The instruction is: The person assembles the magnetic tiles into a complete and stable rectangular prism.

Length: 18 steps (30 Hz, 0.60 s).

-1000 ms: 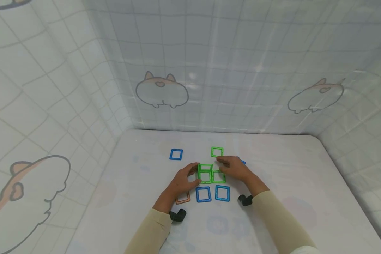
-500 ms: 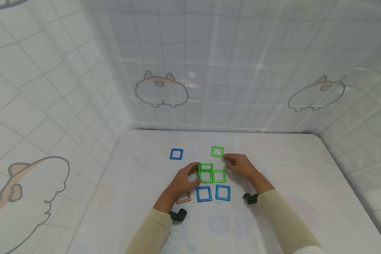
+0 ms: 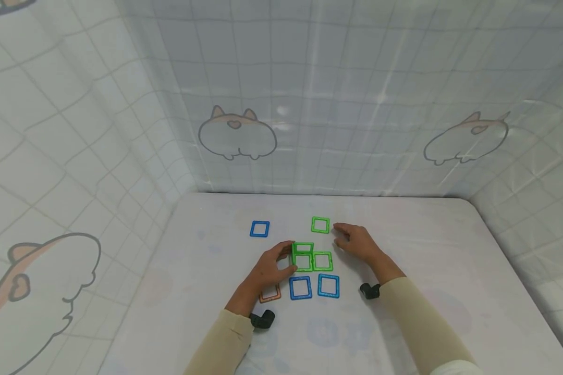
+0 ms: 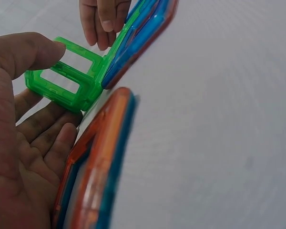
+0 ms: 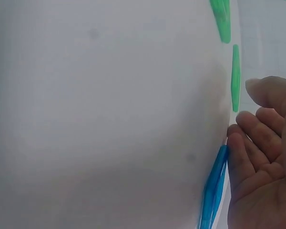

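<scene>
Just left of the relaxed right hand (image 3: 358, 243), we note a lone green square (image 3: 320, 232). Left hand (image 3: 268, 267) pinches the green assembly (image 3: 313, 261).

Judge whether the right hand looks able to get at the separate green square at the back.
Probably yes: the right hand has its fingertips close beside the green square, and nothing visible lies between them.

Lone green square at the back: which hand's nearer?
Right. The right hand is just right of the lone green square, not touching; the left hand is farther off, lower left of it in the head view, gripping the joined green squares.
</scene>
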{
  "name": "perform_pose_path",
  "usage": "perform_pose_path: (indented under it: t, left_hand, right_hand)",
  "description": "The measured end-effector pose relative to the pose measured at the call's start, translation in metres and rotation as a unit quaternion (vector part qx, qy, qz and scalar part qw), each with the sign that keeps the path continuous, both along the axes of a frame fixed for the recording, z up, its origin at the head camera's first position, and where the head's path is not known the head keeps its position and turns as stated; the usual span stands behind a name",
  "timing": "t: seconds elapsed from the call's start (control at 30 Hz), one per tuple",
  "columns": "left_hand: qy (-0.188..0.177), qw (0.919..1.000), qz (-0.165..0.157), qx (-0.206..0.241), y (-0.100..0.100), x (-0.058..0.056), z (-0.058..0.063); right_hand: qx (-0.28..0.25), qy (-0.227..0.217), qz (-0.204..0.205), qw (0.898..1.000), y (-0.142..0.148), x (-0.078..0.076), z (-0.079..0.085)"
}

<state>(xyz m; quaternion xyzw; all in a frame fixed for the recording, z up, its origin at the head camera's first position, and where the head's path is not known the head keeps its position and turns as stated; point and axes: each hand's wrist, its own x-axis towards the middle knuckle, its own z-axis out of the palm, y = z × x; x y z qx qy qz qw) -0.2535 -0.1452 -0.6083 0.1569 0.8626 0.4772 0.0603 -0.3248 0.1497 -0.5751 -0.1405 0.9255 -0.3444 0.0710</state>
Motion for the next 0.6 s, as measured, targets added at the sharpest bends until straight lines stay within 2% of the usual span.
perform_pose_path:
  t: [0.27,0.6]
  left_hand:
    - [-0.001,1.0000,-0.002,0.003,0.000,0.000,0.001]
    - [-0.002,1.0000,-0.001,0.006,0.001,0.001,0.001]
  right_hand:
    - [0.029,0.000,-0.022,0.999,-0.007,-0.009,-0.001]
    - [0.055,0.000,-0.013,0.998,-0.014,-0.021,-0.002]
